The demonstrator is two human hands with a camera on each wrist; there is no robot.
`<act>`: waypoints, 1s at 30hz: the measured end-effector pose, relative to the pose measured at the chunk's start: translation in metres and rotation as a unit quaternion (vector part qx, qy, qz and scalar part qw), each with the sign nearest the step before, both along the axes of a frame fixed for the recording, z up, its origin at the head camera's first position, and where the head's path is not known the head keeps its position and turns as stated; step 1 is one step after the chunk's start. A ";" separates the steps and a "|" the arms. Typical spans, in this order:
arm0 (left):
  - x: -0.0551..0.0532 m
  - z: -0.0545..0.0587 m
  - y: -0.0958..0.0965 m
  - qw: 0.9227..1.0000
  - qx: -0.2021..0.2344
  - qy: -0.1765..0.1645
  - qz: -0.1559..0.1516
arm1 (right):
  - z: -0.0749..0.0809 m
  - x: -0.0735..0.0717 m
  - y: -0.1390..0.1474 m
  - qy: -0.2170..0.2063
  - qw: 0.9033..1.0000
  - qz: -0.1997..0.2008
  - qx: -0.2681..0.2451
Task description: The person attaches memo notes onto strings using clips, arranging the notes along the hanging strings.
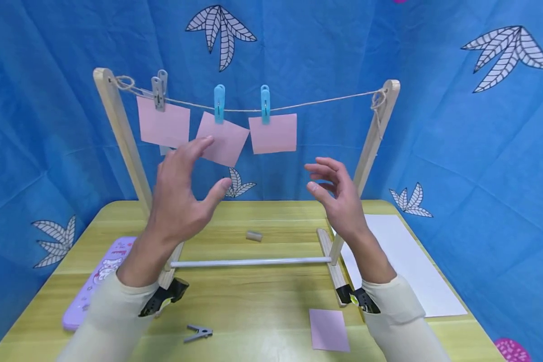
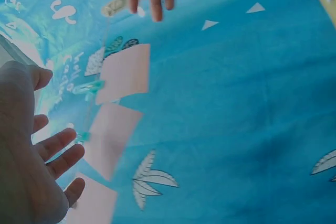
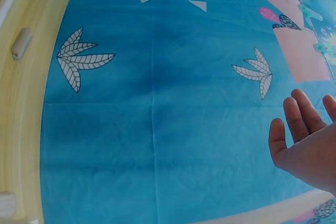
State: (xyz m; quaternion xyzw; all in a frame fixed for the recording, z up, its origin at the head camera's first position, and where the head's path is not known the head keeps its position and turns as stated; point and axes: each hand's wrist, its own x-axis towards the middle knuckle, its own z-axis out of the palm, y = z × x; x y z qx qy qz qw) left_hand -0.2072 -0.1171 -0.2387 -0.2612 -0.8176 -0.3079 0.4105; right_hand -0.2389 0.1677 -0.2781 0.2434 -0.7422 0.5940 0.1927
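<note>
Three pink paper squares hang from a string (image 1: 317, 102) tied between two wooden posts. A grey clothespin (image 1: 158, 94) holds the left square (image 1: 165, 123); blue clothespins hold the tilted middle square (image 1: 223, 138) and the right square (image 1: 273, 134). My left hand (image 1: 176, 188) is raised before the left and middle squares, thumb and fingers apart and holding nothing. Lower than the right square and off to its right, my right hand (image 1: 339, 196) hovers with loosely bent fingers, also holding nothing. In the right wrist view, the right hand (image 3: 307, 135) appears below a hanging square (image 3: 302, 56).
On the table lie a grey clothespin (image 1: 198, 333), a pink paper square (image 1: 329, 330), and a small cylinder (image 1: 254, 236). A purple case (image 1: 101, 276) is at the left, a white sheet (image 1: 402, 266) at the right. A pale rod (image 1: 253, 262) joins the posts low down.
</note>
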 end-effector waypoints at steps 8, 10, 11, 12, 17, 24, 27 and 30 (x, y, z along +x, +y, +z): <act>0.007 -0.037 -0.006 0.999 0.007 -0.046 0.011 | -0.016 0.015 0.012 0.010 1.000 0.007 0.010; 0.010 -0.044 -0.009 0.998 0.006 -0.054 0.013 | -0.021 0.018 0.015 0.009 1.000 0.007 0.014; 0.011 -0.047 -0.010 0.998 0.006 -0.058 0.013 | -0.023 0.019 0.016 0.009 1.000 0.007 0.017; 0.013 -0.051 -0.011 0.998 0.005 -0.062 0.014 | -0.026 0.020 0.017 0.009 1.000 0.007 0.020; 0.018 -0.066 -0.017 0.996 0.009 -0.081 0.020 | -0.040 0.024 0.023 0.002 0.999 0.001 0.033; 0.021 -0.091 -0.021 0.994 0.009 -0.107 0.027 | -0.060 0.032 0.032 -0.006 0.998 -0.021 0.053; 0.024 -0.101 -0.024 0.992 0.008 -0.122 0.036 | -0.069 0.036 0.033 -0.010 0.998 -0.026 0.062; 0.027 -0.110 -0.028 0.989 0.011 -0.141 0.048 | -0.079 0.039 0.034 -0.018 0.997 -0.026 0.067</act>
